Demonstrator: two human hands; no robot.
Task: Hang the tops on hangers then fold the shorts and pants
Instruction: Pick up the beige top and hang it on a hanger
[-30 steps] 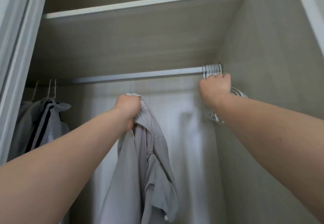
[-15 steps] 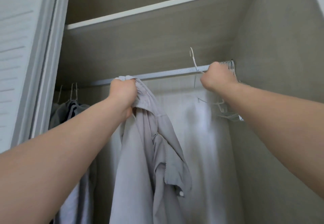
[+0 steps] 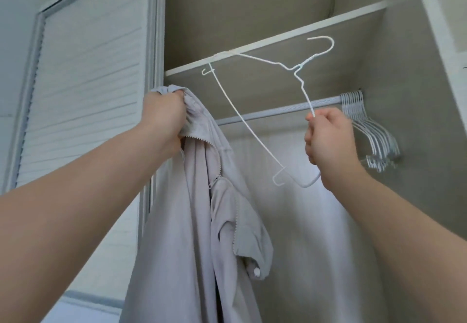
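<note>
My left hand (image 3: 164, 115) grips the bunched top edge of a light grey zip-up top (image 3: 192, 221), which hangs down in front of the open wardrobe. My right hand (image 3: 328, 138) holds a white wire hanger (image 3: 249, 127) by one shoulder arm, free of the rail and tilted, its hook up near the shelf. The hanger sits between my two hands, apart from the top.
A metal rail (image 3: 275, 111) crosses the wardrobe under a shelf (image 3: 278, 42). Several white hangers (image 3: 366, 125) are bunched at the rail's right end by the side wall. A white louvred door (image 3: 88, 82) stands at the left.
My right hand has lifted one hanger off the rail and drawn it out to the left and down. My view has swung right, so the clothes hanging at the left are out of sight.
</note>
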